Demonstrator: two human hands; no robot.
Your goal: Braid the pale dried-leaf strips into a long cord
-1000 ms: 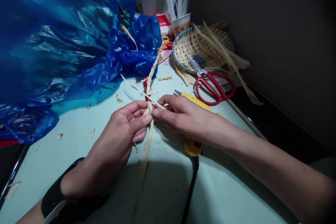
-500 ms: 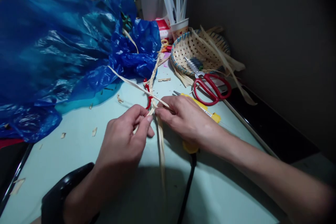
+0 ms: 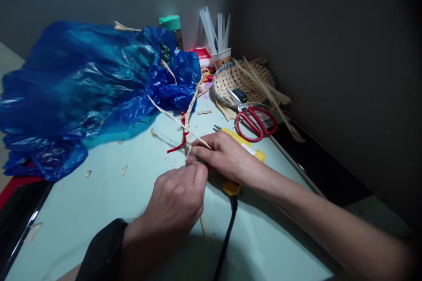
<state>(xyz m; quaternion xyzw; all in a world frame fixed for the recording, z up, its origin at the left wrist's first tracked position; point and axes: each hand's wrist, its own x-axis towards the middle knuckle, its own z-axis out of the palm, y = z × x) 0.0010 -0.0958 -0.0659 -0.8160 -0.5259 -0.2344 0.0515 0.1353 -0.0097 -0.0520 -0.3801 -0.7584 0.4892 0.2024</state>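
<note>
A pale braid of dried plant strips runs from the back of the table toward me, with a red cord beside it. At the near end of the braid my right hand is closed, pinching the strips; one loose strip sticks out to the left from its fingers. My left hand is closed just below and touches the right fingertips. Its fingers grip strips mostly hidden under the hand, and a strip end hangs out beneath it.
A blue plastic bag covers the back left. Red-handled scissors, a woven basket with dried strips, and a cup of clear sticks stand at the back right. A yellow corded tool lies under my right hand. Scraps dot the table.
My left hand has moved right and turned over, its back now up, covering the hanging strips. My right hand keeps its pinch. The view has tilted up slightly.
</note>
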